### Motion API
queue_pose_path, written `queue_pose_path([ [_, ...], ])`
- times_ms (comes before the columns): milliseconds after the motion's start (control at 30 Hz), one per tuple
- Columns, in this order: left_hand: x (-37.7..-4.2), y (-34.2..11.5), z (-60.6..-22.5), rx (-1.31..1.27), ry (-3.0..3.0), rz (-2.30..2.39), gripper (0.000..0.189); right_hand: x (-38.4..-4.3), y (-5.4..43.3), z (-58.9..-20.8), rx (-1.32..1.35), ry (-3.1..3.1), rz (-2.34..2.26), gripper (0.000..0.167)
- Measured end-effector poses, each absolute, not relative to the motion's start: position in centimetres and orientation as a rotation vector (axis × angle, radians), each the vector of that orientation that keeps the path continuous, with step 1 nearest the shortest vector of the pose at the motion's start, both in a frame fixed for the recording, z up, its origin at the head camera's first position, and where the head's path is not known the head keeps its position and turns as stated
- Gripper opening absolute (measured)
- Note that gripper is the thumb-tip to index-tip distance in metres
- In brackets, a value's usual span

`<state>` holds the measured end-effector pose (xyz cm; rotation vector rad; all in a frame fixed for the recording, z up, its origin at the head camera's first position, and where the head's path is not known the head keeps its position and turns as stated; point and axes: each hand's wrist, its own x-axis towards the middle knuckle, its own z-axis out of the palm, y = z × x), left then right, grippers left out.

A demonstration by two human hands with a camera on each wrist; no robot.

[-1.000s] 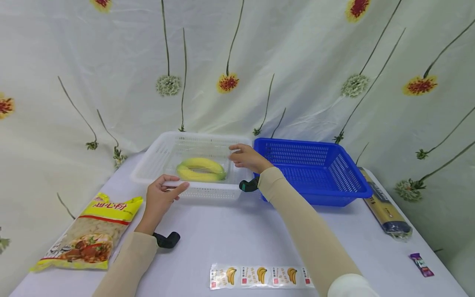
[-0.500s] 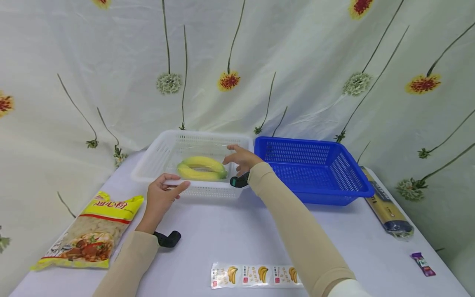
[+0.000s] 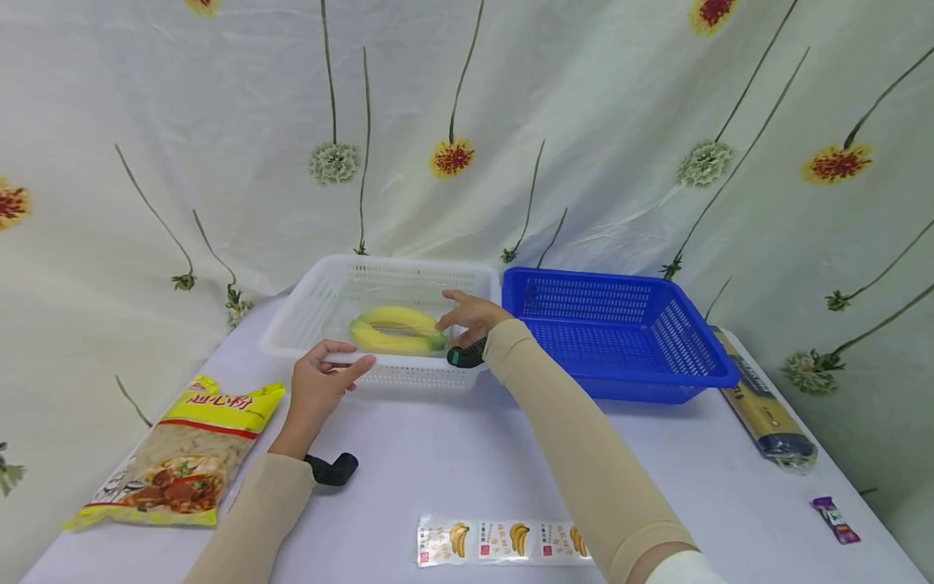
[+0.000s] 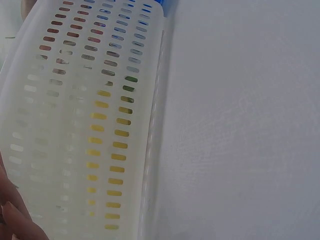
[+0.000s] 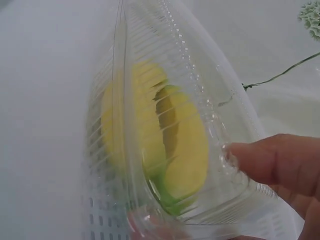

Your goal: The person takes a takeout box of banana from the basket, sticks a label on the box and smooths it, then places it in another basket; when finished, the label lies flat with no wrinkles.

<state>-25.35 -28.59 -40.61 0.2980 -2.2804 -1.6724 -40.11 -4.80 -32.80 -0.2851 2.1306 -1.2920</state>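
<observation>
Two yellow bananas (image 3: 394, 344) with green ends lie inside a clear plastic box (image 5: 197, 60), which sits in the white basket (image 3: 419, 375). My left hand (image 3: 319, 385) pinches the basket's near rim at the left, thumb on the outer side. In the left wrist view, its fingertips (image 4: 17, 220) show at the lower left beside the slotted wall. My right hand (image 3: 476, 315) grips the right end of the box, thumb (image 5: 255, 160) on one edge and fingers seen blurred through the plastic at the opposite corner.
A blue basket (image 3: 620, 388) stands right of the white one. At left lies a yellow food bag (image 3: 175, 462), at right a gold-and-blue packet (image 3: 766, 405) and a small purple wrapper (image 3: 835, 519). A strip of banana labels (image 3: 503, 542) lies at the front.
My right hand has moved left and down from the basket's right side, and its fingers have closed on the end of the plastic box. The left hand stays on the rim.
</observation>
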Motion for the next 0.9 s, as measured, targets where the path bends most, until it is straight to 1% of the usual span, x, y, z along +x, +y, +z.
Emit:
queue_pose_path([
  [467, -25.4, -28.6, -40.6, 0.295, -2.292, -1.662, 0.052, -39.3, -4.6, -31.5, -0.238, 2.045, -1.484, 0.086],
  [900, -25.5, -28.8, -40.9, 0.282, -2.290, -1.678, 0.052, -38.7, -2.4, -29.2, -0.298, 2.032, -1.531, 0.083],
])
